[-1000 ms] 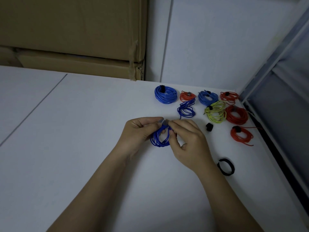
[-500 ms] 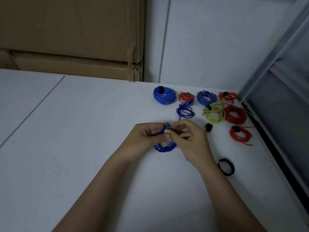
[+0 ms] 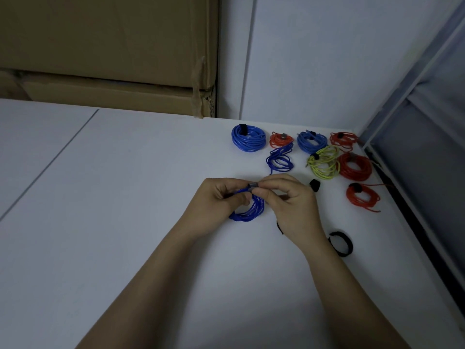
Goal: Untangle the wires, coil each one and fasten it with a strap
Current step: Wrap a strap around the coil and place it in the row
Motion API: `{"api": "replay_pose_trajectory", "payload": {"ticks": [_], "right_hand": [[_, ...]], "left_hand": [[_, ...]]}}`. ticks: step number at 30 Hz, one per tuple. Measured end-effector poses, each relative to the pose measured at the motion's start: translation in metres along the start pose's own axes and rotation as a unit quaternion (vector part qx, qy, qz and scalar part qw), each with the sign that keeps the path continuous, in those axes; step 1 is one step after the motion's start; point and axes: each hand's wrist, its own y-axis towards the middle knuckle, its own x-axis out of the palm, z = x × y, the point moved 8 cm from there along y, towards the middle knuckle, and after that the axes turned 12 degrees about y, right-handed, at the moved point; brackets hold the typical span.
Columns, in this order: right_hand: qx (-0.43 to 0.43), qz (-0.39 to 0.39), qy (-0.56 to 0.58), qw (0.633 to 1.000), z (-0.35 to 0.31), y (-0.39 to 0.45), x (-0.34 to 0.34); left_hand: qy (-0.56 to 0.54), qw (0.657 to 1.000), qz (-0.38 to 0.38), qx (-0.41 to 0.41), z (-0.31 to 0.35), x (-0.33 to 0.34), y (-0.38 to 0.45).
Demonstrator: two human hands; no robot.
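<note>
Both hands are pinching a grey strap around the dark blue coil just above the tabletop: left hand holding wire, right hand wrapping. 7 strapped coils are lying at the far right corner; 1 loose blue wire is apparently waiting.

coil between hands, bundles behind right

Both forearms are bare from the frame's lower edge to the wrists. The left hand and right hand seem ungloved in this dim light.
</note>
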Motion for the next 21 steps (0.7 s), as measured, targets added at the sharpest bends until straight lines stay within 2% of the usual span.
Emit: {"api": "replay_pose_trajectory", "payload": {"ticks": [4, 9, 15, 18, 21], "right_hand": [[-0.086, -0.02, -0.132, 0.987, -0.011, 0.0, -0.002], [0.041, -0.062, -0.03, 0.997, -0.003, 0.002, -0.004], [0.162, -0.1, 0.052, 0.98, 0.009, -0.001, -0.002], [0.203, -0.089, 0.142, 0.965, 0.013, -0.003, -0.003], [0.211, -0.039, 0.19, 0.958, 0.013, 0.001, -0.007]], "left_hand": [[-0.005, 1.0, 0.001, 0.002, 0.001, 0.002, 0.0], [-0.003, 1.0, -0.019, -0.004, 0.0, 0.004, 0.001], [0.073, 0.997, -0.011, 0.017, 0.006, 0.003, 0.0], [0.058, 0.998, -0.005, 0.018, 0.006, -0.001, -0.001], [0.033, 0.999, -0.032, 0.025, 0.009, 0.005, -0.002]]}}
